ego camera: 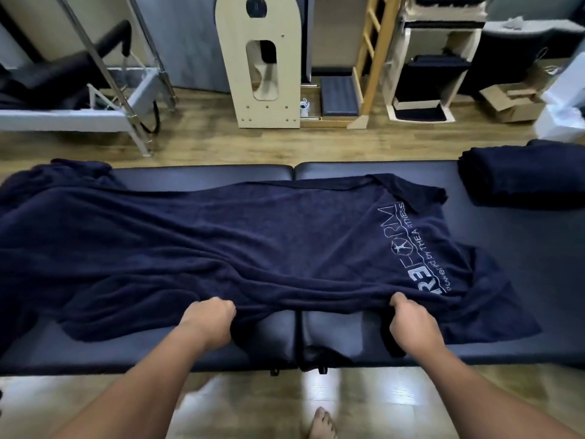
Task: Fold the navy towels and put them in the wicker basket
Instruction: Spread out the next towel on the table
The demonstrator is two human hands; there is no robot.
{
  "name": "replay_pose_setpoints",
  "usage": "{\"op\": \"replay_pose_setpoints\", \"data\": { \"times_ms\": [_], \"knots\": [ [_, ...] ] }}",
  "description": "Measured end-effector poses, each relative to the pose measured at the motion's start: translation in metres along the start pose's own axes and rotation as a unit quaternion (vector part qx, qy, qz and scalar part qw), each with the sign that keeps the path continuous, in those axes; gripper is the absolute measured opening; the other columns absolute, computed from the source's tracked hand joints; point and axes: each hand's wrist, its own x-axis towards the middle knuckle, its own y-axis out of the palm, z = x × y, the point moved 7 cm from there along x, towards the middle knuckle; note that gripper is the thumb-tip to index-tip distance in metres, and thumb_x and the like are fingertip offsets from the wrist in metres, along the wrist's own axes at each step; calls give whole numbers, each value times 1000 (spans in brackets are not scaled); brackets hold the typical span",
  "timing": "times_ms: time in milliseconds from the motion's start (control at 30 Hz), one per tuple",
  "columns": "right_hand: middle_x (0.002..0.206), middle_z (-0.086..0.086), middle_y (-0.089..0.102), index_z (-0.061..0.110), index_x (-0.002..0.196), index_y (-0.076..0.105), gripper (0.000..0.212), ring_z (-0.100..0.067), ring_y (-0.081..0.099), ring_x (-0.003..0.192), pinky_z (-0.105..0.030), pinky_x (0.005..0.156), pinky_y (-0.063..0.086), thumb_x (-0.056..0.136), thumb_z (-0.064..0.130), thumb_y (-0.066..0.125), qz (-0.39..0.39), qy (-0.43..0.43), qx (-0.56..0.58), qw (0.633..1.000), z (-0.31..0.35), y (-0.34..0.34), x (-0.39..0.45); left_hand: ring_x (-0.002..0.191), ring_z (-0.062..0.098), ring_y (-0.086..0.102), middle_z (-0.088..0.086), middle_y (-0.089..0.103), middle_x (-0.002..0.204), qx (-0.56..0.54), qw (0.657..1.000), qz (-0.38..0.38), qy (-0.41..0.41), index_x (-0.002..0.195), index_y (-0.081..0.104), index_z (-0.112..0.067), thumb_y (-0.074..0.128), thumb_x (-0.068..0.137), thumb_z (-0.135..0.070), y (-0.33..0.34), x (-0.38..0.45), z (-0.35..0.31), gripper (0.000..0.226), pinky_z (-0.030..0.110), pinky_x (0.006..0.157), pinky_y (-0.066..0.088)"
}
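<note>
Even, fairly dim indoor light is seen — white glare is reflected off the wooden floor (332, 394), and edges are blurred and bowed.

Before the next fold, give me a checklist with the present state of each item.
1. Left hand grips the near edge of the spread towel: ok.
2. Right hand grips the same edge: ok.
3. Towel lies flat: not ok, wrinkled and bunched at its left end.
4. Far right corner flat: not ok, turned over.
5. Folded towel clear of the spread one: ok.
6. Wicker basket within reach: cannot tell, not in view.
</note>
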Motion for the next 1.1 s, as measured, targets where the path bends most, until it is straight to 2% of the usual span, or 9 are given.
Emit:
{"op": "replay_pose_setpoints", "data": {
  "times_ms": [200, 300, 367, 433, 533, 633, 767, 867, 1100],
  "knots": [
    [113, -4, 68, 21, 108, 51, 27, -30, 65, 105, -37, 82, 51, 85, 9, 44, 52, 25, -93, 994, -11, 10, -49, 105, 29, 67, 8, 69, 117, 23, 989, 142, 23, 104, 64, -13, 50, 84, -13, 39, -44, 22, 25, 35, 79, 53],
    [115, -6, 66, 20, 96, 48, 14, -31, 65, 106, -35, 77, 47, 85, 12, 43, 128, 33, -92, 987, -11, 30, -82, 96, 30, 65, 13, 69, 105, 28, 970, 238, 38, 96, 66, -10, 51, 84, -5, 64, -73, 26, 19, 31, 72, 47],
    [114, -8, 65, 19, 92, 48, 11, -31, 65, 104, -34, 76, 47, 84, 13, 43, 135, 44, -72, 987, -10, 38, -98, 81, 27, 63, 13, 70, 96, -4, 966, 256, 36, 86, 62, -9, 56, 82, -6, 76, -80, 31, 8, 30, 67, 47],
    [109, -8, 65, 19, 88, 48, 10, -32, 65, 99, -33, 73, 46, 82, 14, 43, 124, 53, -54, 989, -7, 43, -110, 66, 21, 58, 9, 67, 84, -45, 973, 221, 39, 75, 56, -11, 54, 83, -9, 77, -76, 33, 9, 29, 62, 50],
    [94, -4, 61, 19, 84, 47, 8, -30, 63, 88, -33, 69, 46, 79, 18, 41, 114, 45, -48, 991, 3, 45, -122, 87, 28, 63, 10, 66, 106, -80, 989, 110, 64, 82, 51, -17, 45, 83, -14, 57, -64, 27, 6, 39, 80, 55],
    [91, 0, 60, 19, 88, 51, 12, -29, 60, 85, -33, 69, 48, 80, 19, 42, 90, 32, -46, 994, 16, 40, -125, 90, 27, 58, 6, 62, 105, -103, 991, 37, 77, 79, 46, -20, 45, 87, -16, 36, -53, 18, 9, 38, 78, 49],
    [116, 2, 65, 23, 110, 61, 28, -27, 62, 109, -39, 86, 51, 87, 30, 49, 44, 9, 2, 999, 40, 25, -108, 83, 25, 59, -2, 56, 87, -123, 988, 12, 90, 74, 47, -22, 47, 86, -17, 14, -32, 3, 13, 41, 80, 55],
    [129, 4, 60, 27, 124, 61, 37, -24, 58, 120, -41, 95, 49, 89, 36, 55, 31, -20, 55, 998, 57, 16, -80, 88, 24, 60, -1, 59, 97, -135, 987, 0, 92, 84, 53, -20, 47, 86, -17, 0, -8, -7, 7, 43, 84, 56],
    [148, 3, 44, 30, 136, 54, 46, -26, 45, 132, -47, 104, 44, 92, 43, 57, 40, -38, 101, 993, 71, -6, 24, 108, 24, 54, -1, 51, 113, -151, 983, -70, 73, 110, 59, -17, 46, 90, -18, -52, 78, -26, 24, 42, 91, 52]
  ]
}}
